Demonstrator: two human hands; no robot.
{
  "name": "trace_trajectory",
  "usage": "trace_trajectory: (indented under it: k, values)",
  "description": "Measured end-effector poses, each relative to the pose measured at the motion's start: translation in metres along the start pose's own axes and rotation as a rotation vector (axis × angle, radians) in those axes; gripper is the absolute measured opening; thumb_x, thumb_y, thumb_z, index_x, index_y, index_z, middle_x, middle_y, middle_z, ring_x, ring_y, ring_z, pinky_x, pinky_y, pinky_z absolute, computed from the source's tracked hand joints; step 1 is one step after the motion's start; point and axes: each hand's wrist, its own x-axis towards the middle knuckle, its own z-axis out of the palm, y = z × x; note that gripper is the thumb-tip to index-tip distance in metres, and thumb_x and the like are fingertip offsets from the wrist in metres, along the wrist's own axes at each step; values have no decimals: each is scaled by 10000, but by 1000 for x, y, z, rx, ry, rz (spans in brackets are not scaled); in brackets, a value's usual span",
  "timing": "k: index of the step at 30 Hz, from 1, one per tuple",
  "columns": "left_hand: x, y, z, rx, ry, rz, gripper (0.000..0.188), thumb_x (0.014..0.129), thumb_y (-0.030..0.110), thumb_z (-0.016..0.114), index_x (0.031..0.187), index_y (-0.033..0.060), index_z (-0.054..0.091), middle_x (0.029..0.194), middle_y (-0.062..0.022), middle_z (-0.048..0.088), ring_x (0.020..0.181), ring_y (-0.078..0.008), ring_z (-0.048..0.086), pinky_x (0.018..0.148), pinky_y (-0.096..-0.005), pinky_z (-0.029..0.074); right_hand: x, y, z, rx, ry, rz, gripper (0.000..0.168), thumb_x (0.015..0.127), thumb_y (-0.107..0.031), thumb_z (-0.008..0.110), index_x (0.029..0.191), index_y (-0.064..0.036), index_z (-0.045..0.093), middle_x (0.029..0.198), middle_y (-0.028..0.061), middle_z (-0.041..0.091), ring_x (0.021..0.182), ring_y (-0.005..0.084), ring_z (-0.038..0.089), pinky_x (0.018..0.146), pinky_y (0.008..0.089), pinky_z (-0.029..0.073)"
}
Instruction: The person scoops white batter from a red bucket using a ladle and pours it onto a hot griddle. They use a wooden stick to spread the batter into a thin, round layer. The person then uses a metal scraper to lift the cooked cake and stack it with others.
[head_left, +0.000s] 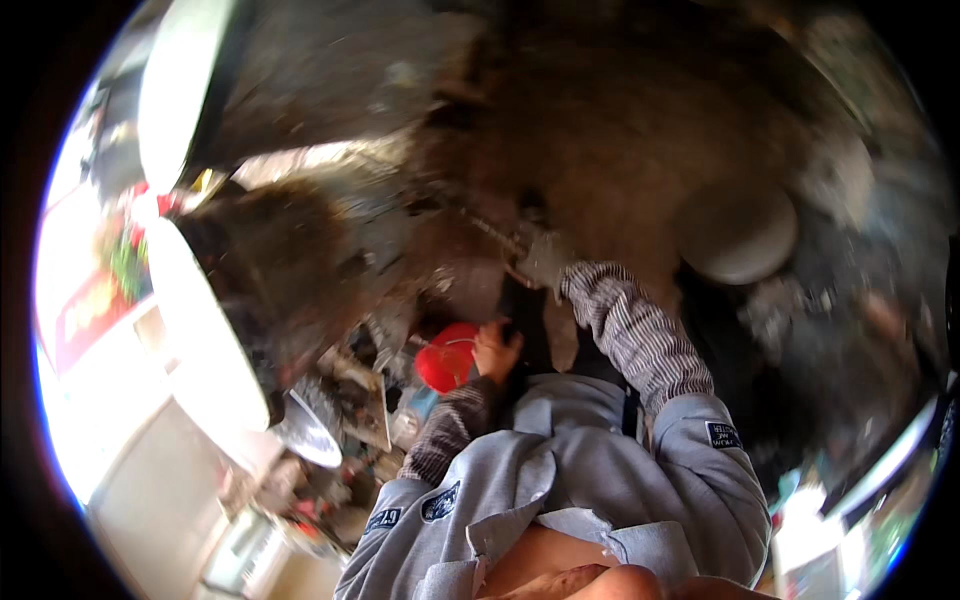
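My left hand (496, 352) is low in front of me, right beside a red plastic container (448, 360) with a thin pale line across it, perhaps a handle. The fingers look bent; whether they grip the container cannot be made out. Farther forward, my right hand (546, 259) is stretched out below a striped sleeve, blurred and pale, perhaps gloved. A thin, rusty-looking rod or chain (491, 231) runs up to it from the left, and a curved brown piece (520, 276) lies against it. Blur hides whether my right hand holds either.
A round, pale-topped stool or lid (739, 232) stands to the right on the dark, dirty ground. Mixed scrap and plastic (360, 390) are heaped at the left, beside a shiny curved sheet (307, 431). Large white curved shapes (202, 322) cross the far left.
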Motion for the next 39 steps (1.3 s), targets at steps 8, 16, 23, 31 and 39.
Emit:
trace_trajectory:
  k: [8,16,23,31,39]
  values:
    - [-66,251,9,-1426,-1156,-322,442,1000,423,462,1362,170,436,1306,-107,551,1263,-266,493,1009,-472,411,-383,140,19,470,160,366,440,852,-236,579,1255,-102,463,1033,210,645,911,410,646,750,490,515]
    - [-177,285,154,-849,-1500,-463,246,991,256,532,1199,135,481,1143,-98,642,1099,-256,628,861,-394,530,-509,143,106,668,576,994,431,822,-281,613,1202,-104,515,1051,221,632,960,436,619,810,511,494]
    - [-185,244,219,-647,-1721,-589,296,972,297,567,1206,141,475,1189,-87,618,1126,-254,611,917,-395,512,-500,139,154,694,571,1259,483,813,-300,614,1224,-70,504,1147,210,582,1077,413,564,909,490,461]
    - [-85,305,285,-605,-1726,-444,356,945,333,613,1193,118,474,1132,-75,610,1093,-233,612,920,-399,505,-406,219,117,687,630,1259,549,752,-185,627,1263,-69,463,1192,208,558,1121,411,540,922,468,457]
    - [2,393,316,-735,-1495,-347,224,989,307,540,1095,111,513,1038,-42,608,988,-208,629,851,-385,510,-325,289,-7,678,528,1314,433,826,-258,654,1211,-117,514,1048,187,660,947,377,649,790,460,515]
